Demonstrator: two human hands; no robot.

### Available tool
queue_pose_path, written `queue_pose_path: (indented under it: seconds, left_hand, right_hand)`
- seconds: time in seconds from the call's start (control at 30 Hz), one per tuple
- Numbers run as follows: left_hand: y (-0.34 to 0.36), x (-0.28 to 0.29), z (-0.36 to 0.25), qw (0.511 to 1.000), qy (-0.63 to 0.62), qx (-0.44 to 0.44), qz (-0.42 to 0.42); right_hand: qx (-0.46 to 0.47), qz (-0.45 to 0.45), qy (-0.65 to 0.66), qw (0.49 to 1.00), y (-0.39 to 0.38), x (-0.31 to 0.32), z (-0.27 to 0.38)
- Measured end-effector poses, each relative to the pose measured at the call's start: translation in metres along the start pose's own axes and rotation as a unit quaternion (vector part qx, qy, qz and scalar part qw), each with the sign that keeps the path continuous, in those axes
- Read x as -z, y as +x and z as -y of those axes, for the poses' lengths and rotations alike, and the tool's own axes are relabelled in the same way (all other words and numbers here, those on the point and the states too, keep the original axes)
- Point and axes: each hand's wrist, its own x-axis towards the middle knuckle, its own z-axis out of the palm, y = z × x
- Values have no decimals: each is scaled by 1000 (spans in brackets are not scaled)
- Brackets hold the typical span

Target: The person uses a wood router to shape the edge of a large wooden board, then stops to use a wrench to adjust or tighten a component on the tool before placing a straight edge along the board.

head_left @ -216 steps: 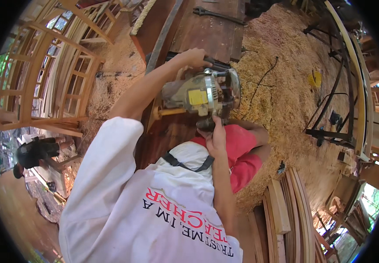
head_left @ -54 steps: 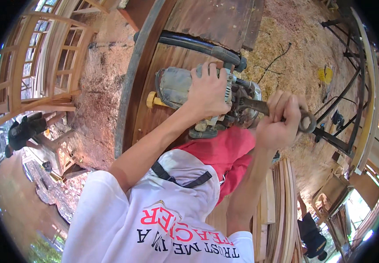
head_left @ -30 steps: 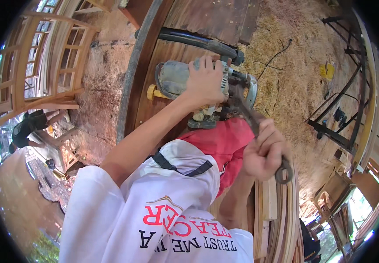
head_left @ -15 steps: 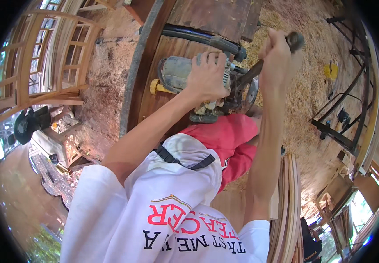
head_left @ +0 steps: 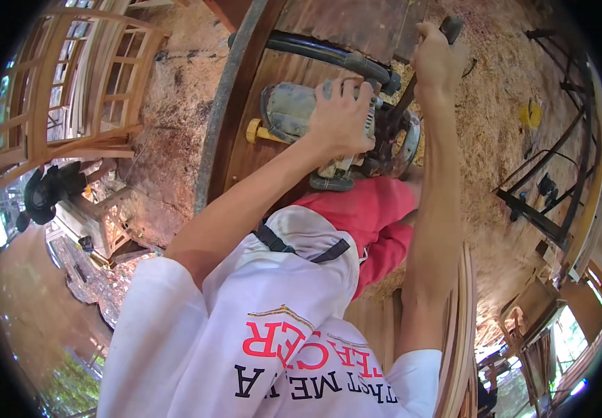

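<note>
Two bare hands work at a grey-and-silver plunge router with a dusty, rounded motor housing (head_left: 288, 111), which lies on its side on a brown wooden bench (head_left: 238, 161) in front of the person. The left hand (head_left: 345, 115) grasps the housing from above, its fingers bent over the far side. The right hand (head_left: 436, 66) is clenched around a long, dark metal wrench (head_left: 404, 102); one end sticks out past the fist, away from the person, while the shaft slants down toward the router's spindle area. Whether the wrench's other end sits on a nut is too hard to tell.

A yellow knob on a short rod (head_left: 255, 131) points left from the router, a rounded black handle (head_left: 331, 182) sits on its near side, and a round silver base plate (head_left: 413, 141) faces right. Just beyond the housing, a thick black tube-like bar (head_left: 315, 50) crosses the bench.

Close to the router's near side are the person's red shorts (head_left: 363, 209), below them a white printed shirt (head_left: 238, 334). Pale sawdust (head_left: 485, 177) covers the floor; on it, to the right, stands a black metal frame (head_left: 536, 217). Slatted wooden frames (head_left: 125, 75) stand at the far left.
</note>
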Motion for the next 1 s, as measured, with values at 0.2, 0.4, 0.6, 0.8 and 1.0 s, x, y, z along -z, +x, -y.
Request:
queue_pose_path:
  seconds: [0.2, 0.4, 0.6, 0.8, 1.0]
  left_hand:
    - [-1, 0, 3, 1000, 2, 8, 9]
    - [-1, -4, -1, 1000, 11, -2, -5]
    - [-1, -2, 2, 1000, -3, 5, -1]
    - [-1, -2, -1, 1000, 0, 16, 15]
    - [1, 0, 0, 1000, 19, -4, 17]
  right_hand:
    - [107, -59, -36, 992, -90, 33, -14]
    - [268, -23, 79, 960, -231, 81, -52]
    - [358, 104, -11, 928, -246, 72, -50]
    - [292, 63, 8, 954, -216, 74, -26]
    - [105, -26, 221, 969, -130, 60, 39]
